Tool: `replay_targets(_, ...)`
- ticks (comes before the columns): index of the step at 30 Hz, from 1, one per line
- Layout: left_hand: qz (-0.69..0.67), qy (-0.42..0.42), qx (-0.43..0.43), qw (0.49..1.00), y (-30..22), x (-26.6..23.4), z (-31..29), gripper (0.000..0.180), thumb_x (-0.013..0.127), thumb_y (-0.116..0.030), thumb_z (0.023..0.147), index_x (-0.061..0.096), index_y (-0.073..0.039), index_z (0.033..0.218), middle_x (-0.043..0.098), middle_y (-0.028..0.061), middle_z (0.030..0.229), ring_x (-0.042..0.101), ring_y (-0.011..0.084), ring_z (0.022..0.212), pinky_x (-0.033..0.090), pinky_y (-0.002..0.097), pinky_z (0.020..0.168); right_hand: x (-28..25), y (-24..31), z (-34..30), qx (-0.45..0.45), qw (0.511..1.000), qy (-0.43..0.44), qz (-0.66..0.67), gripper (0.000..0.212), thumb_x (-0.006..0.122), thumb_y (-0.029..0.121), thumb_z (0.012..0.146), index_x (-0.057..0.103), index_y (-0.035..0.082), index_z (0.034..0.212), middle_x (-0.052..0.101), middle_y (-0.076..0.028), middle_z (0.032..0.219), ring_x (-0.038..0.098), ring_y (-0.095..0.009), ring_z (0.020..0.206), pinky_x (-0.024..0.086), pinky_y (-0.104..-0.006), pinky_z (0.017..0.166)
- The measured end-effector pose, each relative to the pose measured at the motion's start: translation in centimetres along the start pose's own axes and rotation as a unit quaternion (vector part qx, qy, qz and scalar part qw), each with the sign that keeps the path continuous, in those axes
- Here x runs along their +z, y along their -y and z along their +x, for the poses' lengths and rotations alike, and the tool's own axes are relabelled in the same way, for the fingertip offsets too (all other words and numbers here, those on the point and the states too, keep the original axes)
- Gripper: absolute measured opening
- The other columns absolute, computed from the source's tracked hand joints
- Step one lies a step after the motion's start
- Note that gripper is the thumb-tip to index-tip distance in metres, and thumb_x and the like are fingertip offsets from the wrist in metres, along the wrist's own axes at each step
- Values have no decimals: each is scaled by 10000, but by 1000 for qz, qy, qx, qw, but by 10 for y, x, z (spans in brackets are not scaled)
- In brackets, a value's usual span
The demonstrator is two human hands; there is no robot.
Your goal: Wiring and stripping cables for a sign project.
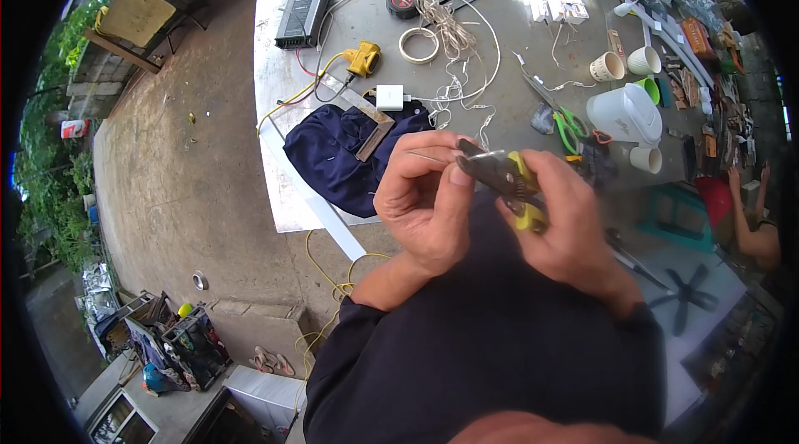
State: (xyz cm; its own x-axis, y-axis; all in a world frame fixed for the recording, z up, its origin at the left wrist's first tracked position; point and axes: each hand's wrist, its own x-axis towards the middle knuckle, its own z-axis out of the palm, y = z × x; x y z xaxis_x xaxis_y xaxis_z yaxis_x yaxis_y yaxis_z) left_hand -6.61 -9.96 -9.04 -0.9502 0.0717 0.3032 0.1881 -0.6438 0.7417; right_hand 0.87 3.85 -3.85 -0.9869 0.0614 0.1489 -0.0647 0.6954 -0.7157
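My right hand (pixel 568 219) is closed round the yellow handles of wire strippers (pixel 499 173), held above the near edge of the table. Their dark jaws point left, toward the fingertips of my left hand (pixel 429 207). A thin wire (pixel 426 154) is pinched between my left thumb and fingers, with its end by the jaws. Whether the jaws bite on the wire is too small to tell. Below and left of my hands, a dark blue cloth (pixel 329 157) lies on the table with a metal try square (pixel 376 138) across it.
Around my hands on the metal table (pixel 366 24) are a white charger (pixel 389 98), a yellow socket (pixel 363 59), a tape roll (pixel 418 44), a tape measure (pixel 401 2), green-handled scissors (pixel 570 129), a white jug (pixel 624 114) and cups (pixel 607 67). Another person's arm (pixel 749 228) shows at far right.
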Motion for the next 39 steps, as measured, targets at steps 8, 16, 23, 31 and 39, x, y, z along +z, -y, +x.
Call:
replay_targets(8,56,7,-14,998,-1,0,2,87,660,56,907,623,45,984,608,173,1120,639,169,938,549,291,811,-2,3,6,79,993,34,76,424,716,34,765,555,-6,1156,634,-228,956,636,-443,884,505,-459,741)
replay_targets(16,15,44,-91,995,-8,-10,4,123,628,20,931,633,65,1045,604,179,1152,642,169,833,560,301,710,-3,0,8,101,991,37,76,349,731,68,821,566,4,1122,638,-227,923,648,-438,855,508,-443,714)
replay_targets(23,-78,80,-115,987,-12,-15,11,254,570,-65,931,625,102,1114,603,212,1163,642,228,875,557,366,721,-6,0,10,110,989,45,92,332,728,68,833,563,-3,1112,634,-239,921,647,-443,849,509,-438,708)
replay_targets(31,13,56,-117,992,-8,-10,12,96,658,-5,934,605,63,976,617,141,1065,628,138,768,528,254,669,-2,-7,8,82,994,31,60,430,721,21,753,556,5,1150,634,-235,956,629,-457,895,507,-462,743)
replay_targets(39,78,73,-200,974,-21,-9,14,70,626,-48,979,604,17,993,615,28,821,550,56,669,433,204,594,1,-13,6,64,997,28,37,487,699,2,703,549,2,1167,628,-221,990,616,-452,924,499,-477,776)
